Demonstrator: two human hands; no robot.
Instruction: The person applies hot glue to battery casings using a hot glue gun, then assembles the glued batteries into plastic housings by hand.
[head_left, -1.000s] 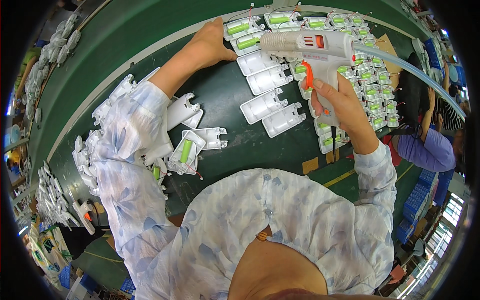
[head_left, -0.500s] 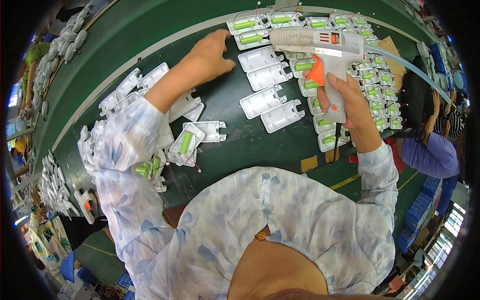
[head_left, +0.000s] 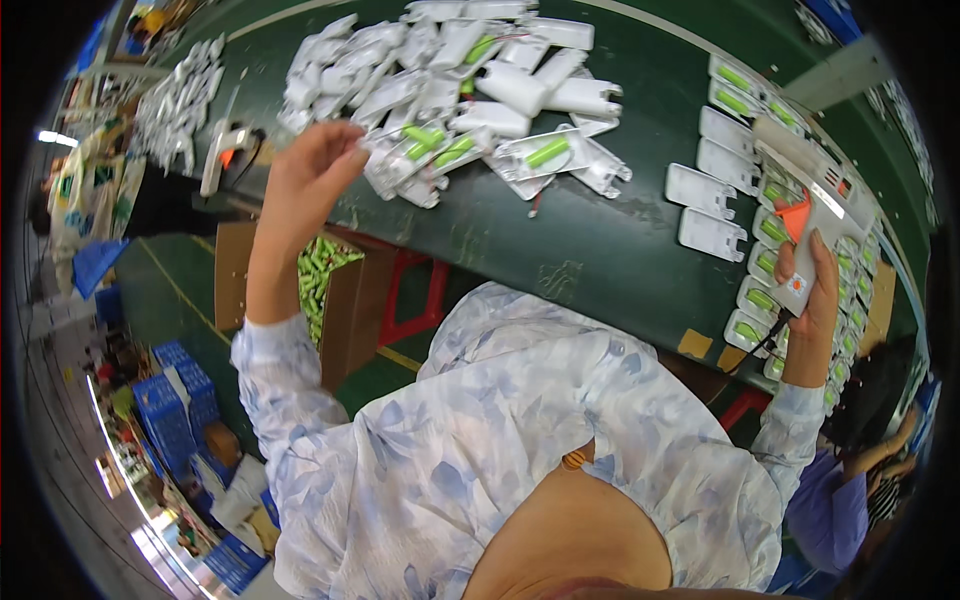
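Note:
My right hand (head_left: pixel 812 285) grips a white glue gun (head_left: pixel 822 215) with an orange trigger, its nozzle end pointing up and left over the casing rows. Loosely bent, the fingers of my left hand (head_left: pixel 305 185) are at the left edge of a heap of white plastic casings (head_left: pixel 510 88); nothing shows in them. Green cylindrical batteries (head_left: pixel 424 138) lie among the casings beside that hand. One casing at the heap's front holds a green battery (head_left: pixel 547 153). Between heap and gun lie several white casings (head_left: pixel 700 187) without batteries.
Rows of casings with green batteries (head_left: pixel 762 262) line the table's right side. Below the left table edge stands a cardboard box (head_left: pixel 362 300) of green batteries, near a red stool (head_left: pixel 415 298). Another glue gun (head_left: pixel 228 152) lies far left. A co-worker in purple (head_left: pixel 830 510) is at right.
My left hand has moved from the casing rows back to the left side of the heap. The view has swung left. My right hand still holds the glue gun.

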